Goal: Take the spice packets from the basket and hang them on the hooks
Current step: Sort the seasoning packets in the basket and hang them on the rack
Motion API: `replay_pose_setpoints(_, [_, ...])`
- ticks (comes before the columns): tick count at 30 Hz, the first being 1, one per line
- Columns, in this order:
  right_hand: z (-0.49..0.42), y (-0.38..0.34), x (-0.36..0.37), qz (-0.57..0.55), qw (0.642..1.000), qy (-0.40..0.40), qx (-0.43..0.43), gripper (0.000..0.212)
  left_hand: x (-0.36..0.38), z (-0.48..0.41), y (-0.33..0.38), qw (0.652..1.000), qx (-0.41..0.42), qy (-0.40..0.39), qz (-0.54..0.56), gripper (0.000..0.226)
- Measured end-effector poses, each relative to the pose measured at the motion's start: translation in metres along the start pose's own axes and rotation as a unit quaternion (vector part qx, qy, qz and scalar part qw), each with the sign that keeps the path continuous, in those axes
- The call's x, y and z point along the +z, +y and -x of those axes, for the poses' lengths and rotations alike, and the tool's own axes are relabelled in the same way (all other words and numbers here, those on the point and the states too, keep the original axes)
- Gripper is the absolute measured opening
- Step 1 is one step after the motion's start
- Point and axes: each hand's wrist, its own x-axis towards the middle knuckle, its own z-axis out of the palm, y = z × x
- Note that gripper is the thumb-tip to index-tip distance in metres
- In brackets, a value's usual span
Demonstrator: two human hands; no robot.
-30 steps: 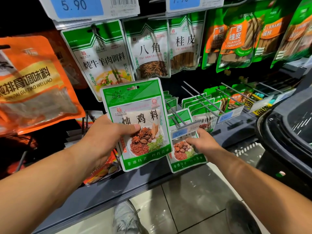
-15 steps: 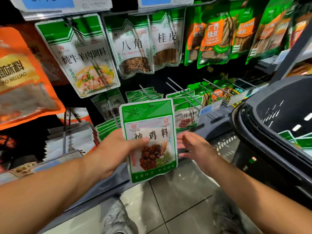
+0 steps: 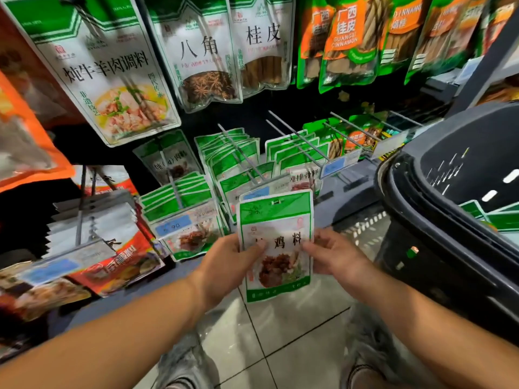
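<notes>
1. The spice packet (image 3: 276, 242) hangs in the air just below the middle of the view, upright and face-on. Its punched slot at 12 o'clock sits below the tip of the nearest rod and is not yet threaded
2. The left hand (image 3: 224, 265) grips the packet's 9 o'clock edge, thumb across the print. Half a second back the right hand (image 3: 334, 256) is spread and clear of the packet; now it pinches the 3 o'clock edge between thumb and fingers
3. A second back the packet is higher and further left, in one hand alone. The two-handed hold suggests, to my eye, squaring the slot to a rod: hanging is begun, not done
4. The packet is a flat rectangular pouch of glossy film with a green top band, a white panel and a spice photo. It looks thin and floppy, so holding both edges should keep the slot taut
5. The hooks (image 3: 241, 153) at 12 o'clock are thin straight metal rods pointing at the viewer, loaded with stacked green-topped pouches (image 3: 179, 197) and tipped with clear price tags
6. The basket (image 3: 415, 209) at 3 o'clock is dark hard plastic with a thick rounded rim and a slotted wall. More green packets (image 3: 500, 220) lie inside, so work remains
</notes>
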Motion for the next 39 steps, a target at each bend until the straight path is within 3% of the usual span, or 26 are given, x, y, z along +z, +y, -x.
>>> replay_pose_setpoints(5, [-0.011, 0.015, -0.01, 0.026, 0.999, 0.015, 0.023, 0.009, 0.0, -0.012, -0.012, 0.997, -0.054, 0.032, 0.038, 0.028])
replay_pose_setpoints(12, [-0.03, 0.014, -0.001, 0.088, 0.996, 0.003, 0.02, 0.014, -0.013, -0.024, -0.027, 0.995, -0.067, 0.079, -0.007, 0.028])
replay_pose_setpoints(14, [-0.035, 0.011, 0.004, 0.103, 0.995, 0.006, 0.01, 0.017, -0.018, -0.03, -0.031, 0.994, -0.066, 0.081, -0.019, 0.037])
replay_pose_setpoints(18, [-0.04, 0.004, 0.012, 0.116, 0.993, 0.019, -0.025, 0.034, -0.025, -0.03, -0.024, 0.992, -0.049, 0.104, -0.046, 0.045])
replay_pose_setpoints(22, [-0.043, -0.001, 0.016, 0.121, 0.991, 0.019, -0.047, 0.06, -0.026, -0.031, -0.016, 0.993, -0.021, 0.106, -0.053, 0.029])
replay_pose_setpoints(26, [-0.045, -0.006, 0.019, 0.124, 0.989, 0.033, -0.069, 0.031, -0.029, -0.037, -0.016, 0.993, -0.027, 0.108, -0.041, 0.025])
replay_pose_setpoints(30, [-0.049, -0.001, 0.018, 0.097, 0.992, 0.042, -0.069, 0.019, -0.026, -0.04, -0.017, 0.993, -0.035, 0.111, -0.029, 0.022])
replay_pose_setpoints(39, [-0.054, -0.001, 0.022, 0.129, 0.988, 0.06, -0.053, 0.02, -0.027, -0.043, -0.018, 0.99, -0.053, 0.133, -0.006, 0.022])
